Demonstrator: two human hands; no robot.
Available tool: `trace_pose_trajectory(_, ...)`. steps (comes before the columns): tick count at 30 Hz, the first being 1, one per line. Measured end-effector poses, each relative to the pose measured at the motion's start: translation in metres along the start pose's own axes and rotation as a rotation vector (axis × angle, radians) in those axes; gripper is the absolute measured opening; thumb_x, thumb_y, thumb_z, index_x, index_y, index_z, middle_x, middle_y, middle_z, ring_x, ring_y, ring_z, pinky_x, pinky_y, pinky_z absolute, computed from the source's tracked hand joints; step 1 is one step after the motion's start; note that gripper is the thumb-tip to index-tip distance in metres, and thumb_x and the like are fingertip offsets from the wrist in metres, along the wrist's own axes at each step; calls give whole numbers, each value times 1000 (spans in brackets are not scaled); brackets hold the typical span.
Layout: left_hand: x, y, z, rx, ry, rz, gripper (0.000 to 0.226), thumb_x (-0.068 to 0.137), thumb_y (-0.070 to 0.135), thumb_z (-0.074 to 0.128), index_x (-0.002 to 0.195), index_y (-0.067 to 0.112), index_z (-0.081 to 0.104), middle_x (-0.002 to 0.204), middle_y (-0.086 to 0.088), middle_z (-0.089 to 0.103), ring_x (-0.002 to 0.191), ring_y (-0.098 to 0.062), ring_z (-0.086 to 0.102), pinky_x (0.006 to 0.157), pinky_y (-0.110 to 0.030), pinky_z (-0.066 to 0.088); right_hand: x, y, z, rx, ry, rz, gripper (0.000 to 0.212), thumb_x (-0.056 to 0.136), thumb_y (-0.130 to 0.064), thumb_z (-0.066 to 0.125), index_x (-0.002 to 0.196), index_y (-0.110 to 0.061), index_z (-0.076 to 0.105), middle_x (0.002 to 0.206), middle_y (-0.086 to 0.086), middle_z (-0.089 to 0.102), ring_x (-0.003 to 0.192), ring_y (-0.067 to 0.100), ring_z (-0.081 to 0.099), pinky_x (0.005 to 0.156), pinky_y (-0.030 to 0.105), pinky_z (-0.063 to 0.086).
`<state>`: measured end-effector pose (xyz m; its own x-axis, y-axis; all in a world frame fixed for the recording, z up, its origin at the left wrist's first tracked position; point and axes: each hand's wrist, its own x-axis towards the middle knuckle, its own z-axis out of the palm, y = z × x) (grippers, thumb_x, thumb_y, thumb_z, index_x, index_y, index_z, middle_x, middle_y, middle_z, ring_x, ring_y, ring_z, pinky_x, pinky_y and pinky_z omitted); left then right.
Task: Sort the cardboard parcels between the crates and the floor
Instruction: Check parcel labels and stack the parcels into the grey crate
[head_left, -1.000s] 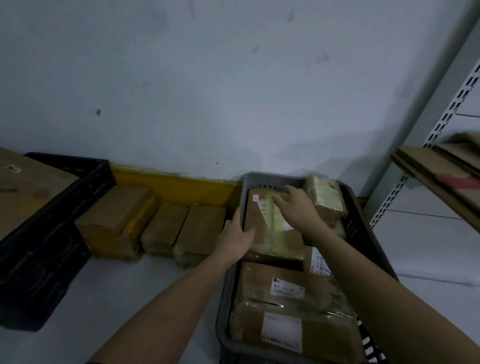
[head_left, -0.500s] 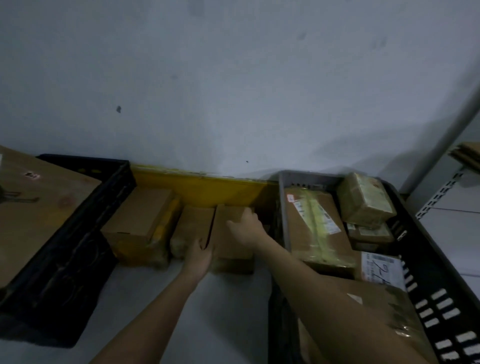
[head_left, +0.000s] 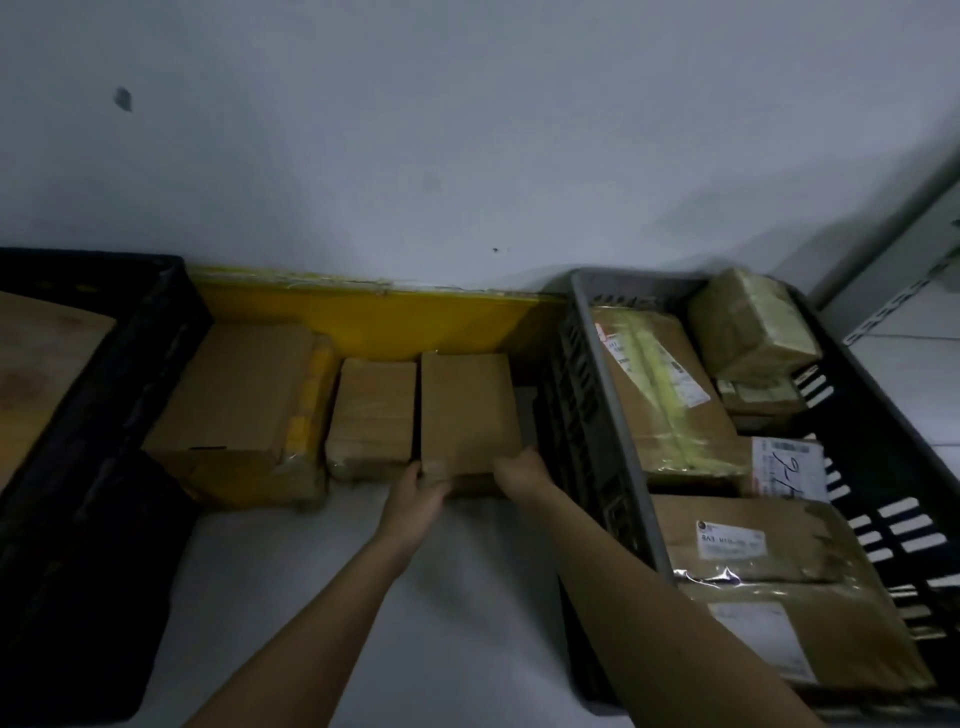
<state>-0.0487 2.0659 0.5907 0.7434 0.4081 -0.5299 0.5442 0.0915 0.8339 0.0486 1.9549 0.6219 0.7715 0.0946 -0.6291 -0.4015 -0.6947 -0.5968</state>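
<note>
Cardboard parcel (head_left: 467, 410) on the floor, near corners gripped by left hand (head_left: 415, 493) and right hand (head_left: 522, 473).

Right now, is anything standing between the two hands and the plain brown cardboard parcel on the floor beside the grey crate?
Nothing visible does. The left hand and right hand already grip the near end of the plain brown cardboard parcel, which lies between a smaller taped parcel and the grey plastic crate.
</note>
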Motion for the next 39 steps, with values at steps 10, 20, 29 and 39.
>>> trace_pose_trajectory(10, -31, 38, 7, -157, 77, -49, 48, 99, 53, 48, 135, 25, 35, 115, 2, 51, 94, -17, 50, 82, -38, 41, -35, -7, -33, 305, 101, -93, 43, 103, -25, 41, 144, -22, 29, 120, 13, 57, 86, 26, 56, 66, 33, 44)
trace_pose_trajectory(20, -107, 87, -1, -371, 343, 160, 30, 76, 57, 65, 99, 45, 50, 113, -5, 61, 100, -34, 64, 83, -64, 55, -117, 0, -66, 491, 38, -401, 35, 92, -40, 63, 114, -23, 43, 111, 4, 57, 97, 21, 59, 85, 42, 53)
trace_pose_trajectory(29, -226, 88, 40, -560, 528, 375, 25, 96, 32, 55, 119, 26, 47, 116, -9, 60, 101, -31, 63, 87, -55, 57, -208, 45, -112, 767, -331, -357, 97, 83, -48, 75, 154, -24, 14, 152, 10, 36, 135, 34, 42, 107, 54, 44)
trace_pose_trajectory(39, -270, 89, 52, -320, 486, 310, 34, 94, 24, 59, 123, 29, 41, 121, -9, 54, 98, -25, 60, 73, -40, 56, -222, 70, -128, 740, -247, -458, 76, 76, -42, 83, 137, -18, 44, 125, 6, 55, 109, 24, 59, 97, 46, 55)
